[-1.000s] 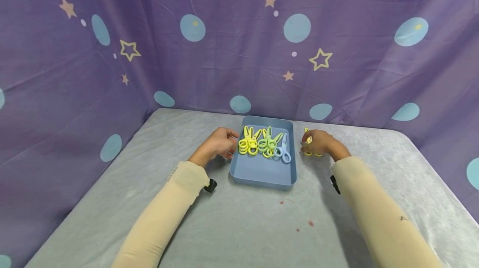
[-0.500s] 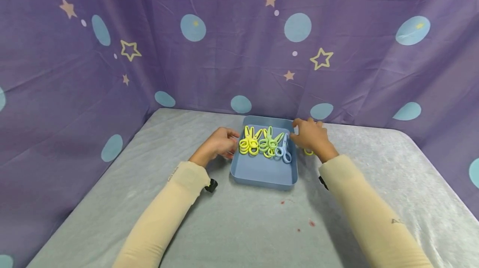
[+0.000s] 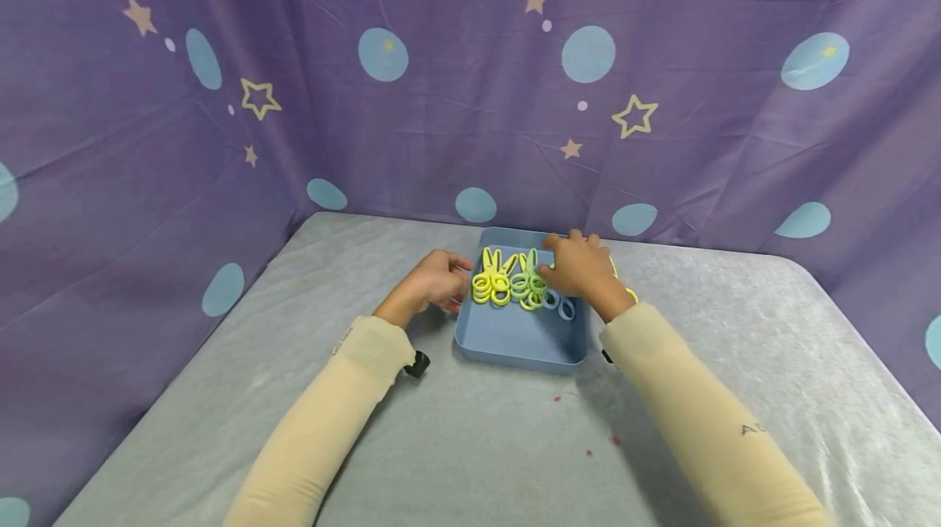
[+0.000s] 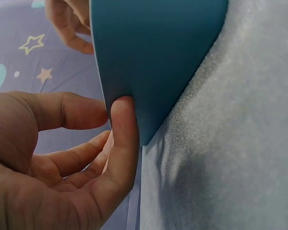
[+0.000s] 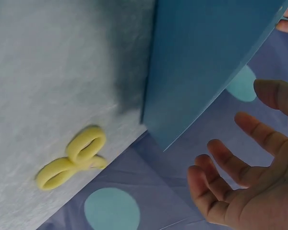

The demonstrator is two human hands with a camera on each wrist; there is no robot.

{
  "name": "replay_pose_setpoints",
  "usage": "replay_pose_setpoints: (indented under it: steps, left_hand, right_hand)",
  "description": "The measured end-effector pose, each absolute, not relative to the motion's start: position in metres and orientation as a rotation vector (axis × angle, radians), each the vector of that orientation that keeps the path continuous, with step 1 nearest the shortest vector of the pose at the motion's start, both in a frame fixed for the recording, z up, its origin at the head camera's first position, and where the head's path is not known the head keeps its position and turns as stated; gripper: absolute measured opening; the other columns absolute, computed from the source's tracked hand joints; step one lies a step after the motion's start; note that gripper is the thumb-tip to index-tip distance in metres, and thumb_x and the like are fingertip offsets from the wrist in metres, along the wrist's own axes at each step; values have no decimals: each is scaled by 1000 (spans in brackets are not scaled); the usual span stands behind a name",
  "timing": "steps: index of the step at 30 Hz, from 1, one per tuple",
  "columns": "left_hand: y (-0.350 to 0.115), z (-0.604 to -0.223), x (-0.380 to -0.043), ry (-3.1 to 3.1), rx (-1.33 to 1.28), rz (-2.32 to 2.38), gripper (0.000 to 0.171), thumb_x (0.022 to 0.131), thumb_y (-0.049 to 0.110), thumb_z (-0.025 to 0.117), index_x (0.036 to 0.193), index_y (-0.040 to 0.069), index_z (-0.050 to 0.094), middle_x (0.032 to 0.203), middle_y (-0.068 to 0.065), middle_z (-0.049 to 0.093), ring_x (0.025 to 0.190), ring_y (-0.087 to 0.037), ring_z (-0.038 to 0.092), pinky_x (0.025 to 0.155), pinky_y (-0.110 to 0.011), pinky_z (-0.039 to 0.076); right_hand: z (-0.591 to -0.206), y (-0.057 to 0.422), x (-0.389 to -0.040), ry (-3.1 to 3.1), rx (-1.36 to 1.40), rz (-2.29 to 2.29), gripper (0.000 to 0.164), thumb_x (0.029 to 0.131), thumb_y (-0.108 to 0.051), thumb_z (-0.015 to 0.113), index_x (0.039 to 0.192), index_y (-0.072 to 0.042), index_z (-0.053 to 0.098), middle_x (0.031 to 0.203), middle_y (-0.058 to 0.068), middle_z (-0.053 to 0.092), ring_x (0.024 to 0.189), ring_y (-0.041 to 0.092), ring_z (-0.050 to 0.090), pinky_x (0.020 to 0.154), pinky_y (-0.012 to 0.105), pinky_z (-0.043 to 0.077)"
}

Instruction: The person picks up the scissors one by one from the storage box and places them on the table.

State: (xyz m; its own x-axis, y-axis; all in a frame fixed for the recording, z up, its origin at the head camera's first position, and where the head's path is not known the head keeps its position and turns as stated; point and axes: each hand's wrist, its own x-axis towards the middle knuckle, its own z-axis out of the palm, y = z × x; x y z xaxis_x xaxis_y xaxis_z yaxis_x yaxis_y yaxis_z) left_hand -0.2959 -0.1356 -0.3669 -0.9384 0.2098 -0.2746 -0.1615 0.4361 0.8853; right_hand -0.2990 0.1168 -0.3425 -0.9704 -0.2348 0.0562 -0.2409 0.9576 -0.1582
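Note:
Several plastic scissors lie in a blue tray point(image 3: 507, 343) in the head view: yellow scissors point(image 3: 500, 283) at the left, green scissors point(image 3: 532, 272) in the middle. At the right, blue scissors point(image 3: 559, 303) are partly covered by my right hand point(image 3: 581, 267), which hovers over the tray's right side, fingers spread and nothing held. My left hand point(image 3: 439, 279) grips the tray's left wall; the left wrist view has a finger point(image 4: 124, 117) against its outer face. Outside the tray, yellow scissors point(image 5: 75, 163) lie on the table, mostly hidden behind my right wrist in the head view.
Grey cloth covers the table point(image 3: 485, 445), with small red marks point(image 3: 615, 440) in front of the tray. A purple curtain point(image 3: 441, 135) with stars and blue spots hangs behind the table and along its left side.
My right hand has let go of the yellow scissors on the table, risen and moved left over the tray. My left hand has stayed at the tray's left wall.

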Motion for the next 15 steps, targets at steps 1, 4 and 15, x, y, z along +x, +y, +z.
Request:
replay_pose_setpoints:
  steps: [1,4,15]
  left_hand:
    - [-135,-367,-296,2348,41,1506,56,87,-9,55,143,-3,54,120,-19,57,85,-28,66,66,-40,63]
    - [-136,-367,-296,2347,42,1508,57,87,-9,55,143,-2,54,121,-19,57,82,-27,65,65,-40,63]
    - [-138,-368,-296,2322,58,1527,58,86,-10,55,144,-2,53,123,-20,56,83,-28,65,66,-40,63]
  right_hand:
    - [-343,114,-299,-3070,386,255,52,99,-38,63,144,-14,58,136,29,53,118,53,48,96,71,43]
    - [-344,108,-301,-3062,421,243,51,98,-38,64,143,-14,60,137,28,53,117,53,48,95,70,44]
    - [-347,85,-299,-3135,523,211,52,99,-38,64,146,-16,57,141,26,51,124,55,46,100,69,41]
